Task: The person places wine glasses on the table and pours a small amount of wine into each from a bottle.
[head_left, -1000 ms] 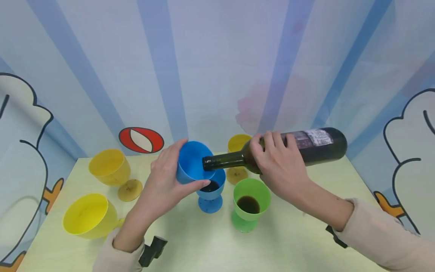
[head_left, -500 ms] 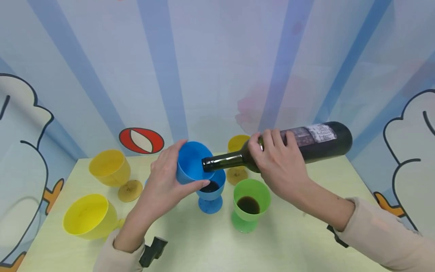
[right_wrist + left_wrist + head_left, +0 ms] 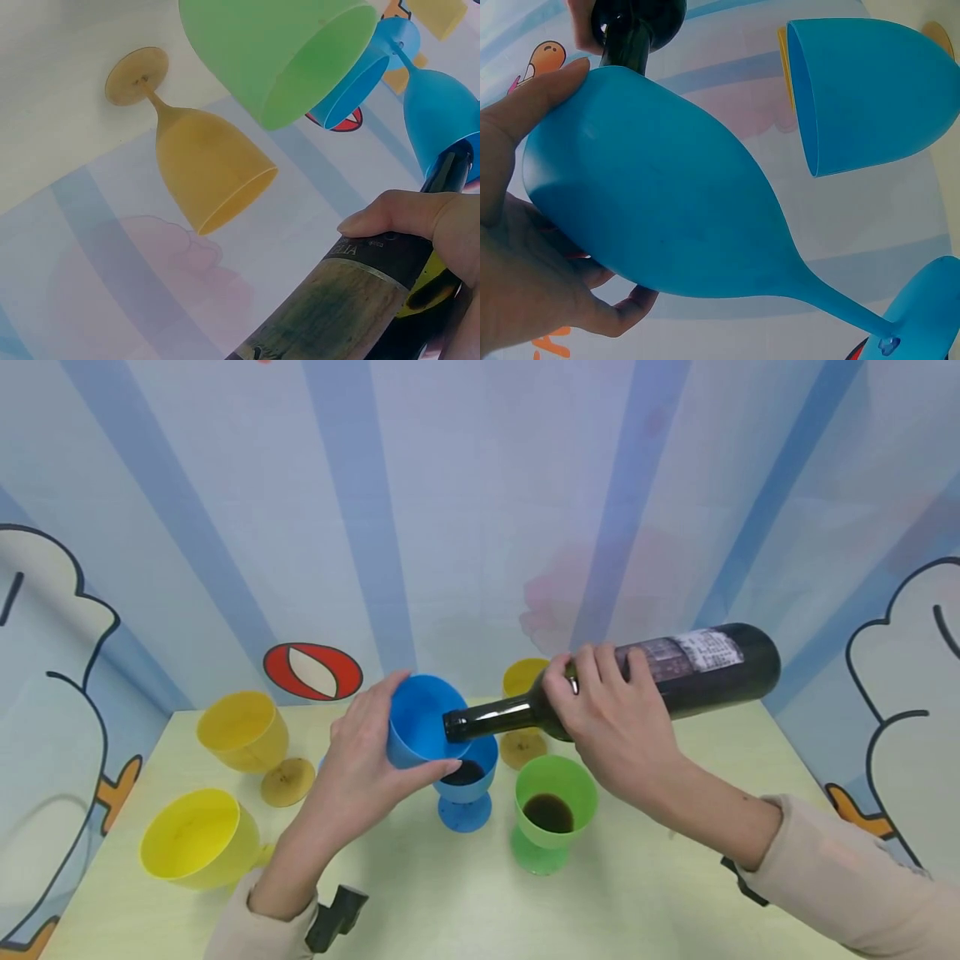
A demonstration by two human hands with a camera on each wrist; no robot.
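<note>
My left hand (image 3: pixel 360 752) holds a blue goblet (image 3: pixel 415 714) by its bowl, thumb near the rim and fingers around the far side. The goblet's stem and foot (image 3: pixel 922 315) show in the left wrist view. My right hand (image 3: pixel 618 727) grips a dark green wine bottle (image 3: pixel 705 664) around its shoulder. The bottle lies nearly level, base slightly higher, with its mouth just inside the held goblet's rim. Behind the left thumb stands a second blue goblet (image 3: pixel 468 792) with dark liquid. Below the right hand, a green goblet (image 3: pixel 581 793) also contains dark liquid.
Two yellow goblets (image 3: pixel 243 731) stand at the left of the pale table (image 3: pixel 615 910). Another yellow goblet (image 3: pixel 525 677) stands at the back, partly hidden by the bottle. A striped backdrop (image 3: pixel 480 527) with cartoon figures rises behind the table.
The bottle's base has risen and moved slightly right, so it tilts more steeply toward its mouth. The left hand and its goblet have barely shifted.
</note>
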